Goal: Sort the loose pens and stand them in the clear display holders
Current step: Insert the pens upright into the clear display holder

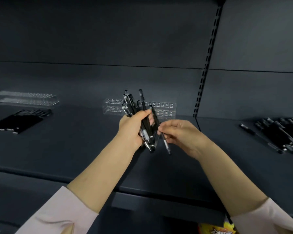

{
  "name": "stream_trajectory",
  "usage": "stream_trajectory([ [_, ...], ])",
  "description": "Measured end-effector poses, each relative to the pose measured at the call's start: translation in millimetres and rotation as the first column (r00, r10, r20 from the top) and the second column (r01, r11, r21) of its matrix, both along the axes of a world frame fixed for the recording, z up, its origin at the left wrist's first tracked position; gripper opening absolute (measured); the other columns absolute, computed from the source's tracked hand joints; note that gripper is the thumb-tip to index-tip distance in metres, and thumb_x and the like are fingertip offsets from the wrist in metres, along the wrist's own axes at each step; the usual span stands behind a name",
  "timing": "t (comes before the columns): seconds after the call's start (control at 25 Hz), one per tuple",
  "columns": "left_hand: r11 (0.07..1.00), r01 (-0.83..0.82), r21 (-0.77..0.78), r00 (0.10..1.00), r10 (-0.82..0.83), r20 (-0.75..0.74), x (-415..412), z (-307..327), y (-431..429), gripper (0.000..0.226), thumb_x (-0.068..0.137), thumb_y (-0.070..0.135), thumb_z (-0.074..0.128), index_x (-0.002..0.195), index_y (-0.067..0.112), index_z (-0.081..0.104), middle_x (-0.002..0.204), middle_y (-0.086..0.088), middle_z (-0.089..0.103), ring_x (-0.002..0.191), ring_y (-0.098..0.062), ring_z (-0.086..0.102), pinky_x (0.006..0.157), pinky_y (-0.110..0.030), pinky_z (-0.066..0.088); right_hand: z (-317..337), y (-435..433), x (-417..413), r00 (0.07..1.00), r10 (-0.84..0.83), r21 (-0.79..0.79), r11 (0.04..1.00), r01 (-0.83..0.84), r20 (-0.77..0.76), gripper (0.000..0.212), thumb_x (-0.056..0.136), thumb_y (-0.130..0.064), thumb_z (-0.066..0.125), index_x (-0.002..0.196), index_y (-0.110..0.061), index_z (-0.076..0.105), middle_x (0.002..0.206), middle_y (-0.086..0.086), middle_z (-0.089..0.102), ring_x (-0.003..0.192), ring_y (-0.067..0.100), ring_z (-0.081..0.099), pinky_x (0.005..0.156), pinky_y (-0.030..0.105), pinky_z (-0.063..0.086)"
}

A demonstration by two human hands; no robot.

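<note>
**Bundle in left, one pen in right**

My left hand [132,129] is curled tight round a bundle of black pens [129,105], with ends sticking out above and below the fist. My right hand [179,135] is just beside it, thumb and fingers pinching a single pen [166,144], which is tilted with its upper end against the bundle. A clear holder [164,108] sits on the shelf [74,141] right behind both hands. A second holder [25,98] and a pen pile [19,120] lie well out past the left hand. Another pile [277,132] lies well past the right.
</note>
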State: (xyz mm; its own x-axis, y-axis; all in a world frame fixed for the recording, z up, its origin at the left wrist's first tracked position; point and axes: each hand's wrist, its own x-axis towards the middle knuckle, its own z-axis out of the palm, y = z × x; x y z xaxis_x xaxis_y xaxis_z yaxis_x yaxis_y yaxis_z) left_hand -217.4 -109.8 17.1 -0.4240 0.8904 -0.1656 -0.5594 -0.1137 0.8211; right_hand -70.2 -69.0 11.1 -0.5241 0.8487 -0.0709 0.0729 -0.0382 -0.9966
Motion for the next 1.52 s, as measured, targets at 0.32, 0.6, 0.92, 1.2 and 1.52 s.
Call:
stream_trajectory([
  [0.32,0.994,0.067,-0.083,0.994,-0.074,-0.08,-33.0,-18.7,9.8,0.012,0.089,0.009,0.066,0.097,0.009,0.074,0.097,0.001,0.077,0.089,-0.007,0.073,0.063,-0.023,0.057,-19.7,32.1,-10.5,0.915,-0.312,0.026,0.948,0.316,0.255,0.017,0.081,-0.008,0.075,0.091,0.001,0.066,0.073,0.007,0.065,0.061,0.014,0.064,0.064,0.025,0.059],
  [0.6,0.985,0.126,-0.115,0.98,-0.142,-0.142,-37.5,-12.6,2.4,0.021,0.089,0.015,0.068,0.107,0.008,0.075,0.092,0.0,0.077,0.07,-0.007,0.073,0.051,-0.023,0.055,-14.8,35.7,-22.1,0.896,-0.238,0.123,0.971,0.206,0.375,0.019,0.08,-0.011,0.076,0.089,-0.003,0.062,0.081,0.01,0.067,0.066,0.019,0.07,0.073,0.031,0.059],
  [0.92,0.924,0.289,-0.25,0.891,-0.355,-0.283,-104.7,-0.1,-21.6,0.027,0.08,0.021,0.077,0.105,0.009,0.074,0.095,-0.003,0.077,0.08,-0.012,0.075,0.054,-0.03,0.058,19.7,23.8,-76.6,0.981,-0.178,0.111,0.979,0.169,0.078,0.016,0.091,-0.024,0.065,0.093,-0.008,0.068,0.075,0.0,0.063,0.058,0.006,0.055,0.054,0.016,0.049],
  [1.2,0.91,0.316,-0.268,0.838,-0.4,-0.37,-235.6,6.7,-39.6,0.024,0.079,0.027,0.077,0.101,0.017,0.075,0.096,0.0,0.077,0.08,-0.013,0.075,0.051,-0.027,0.057,24.5,0.6,-223.6,0.991,-0.109,-0.053,0.993,0.105,-0.072,0.005,0.085,-0.017,0.071,0.089,-0.014,0.07,0.07,-0.006,0.066,0.056,0.004,0.056,0.051,0.016,0.047],
  [1.52,0.919,0.3,-0.257,0.875,-0.372,-0.311,-389.1,-2.8,-50.5,0.017,0.087,0.026,0.071,0.098,0.015,0.078,0.1,-0.001,0.077,0.093,-0.016,0.073,0.067,-0.035,0.058,13.8,-4.1,-378.6,0.916,-0.321,-0.191,0.941,0.279,-0.24,0.017,0.091,-0.01,0.06,0.074,-0.009,0.064,0.062,-0.001,0.065,0.047,0.005,0.052,0.045,0.016,0.043],
])
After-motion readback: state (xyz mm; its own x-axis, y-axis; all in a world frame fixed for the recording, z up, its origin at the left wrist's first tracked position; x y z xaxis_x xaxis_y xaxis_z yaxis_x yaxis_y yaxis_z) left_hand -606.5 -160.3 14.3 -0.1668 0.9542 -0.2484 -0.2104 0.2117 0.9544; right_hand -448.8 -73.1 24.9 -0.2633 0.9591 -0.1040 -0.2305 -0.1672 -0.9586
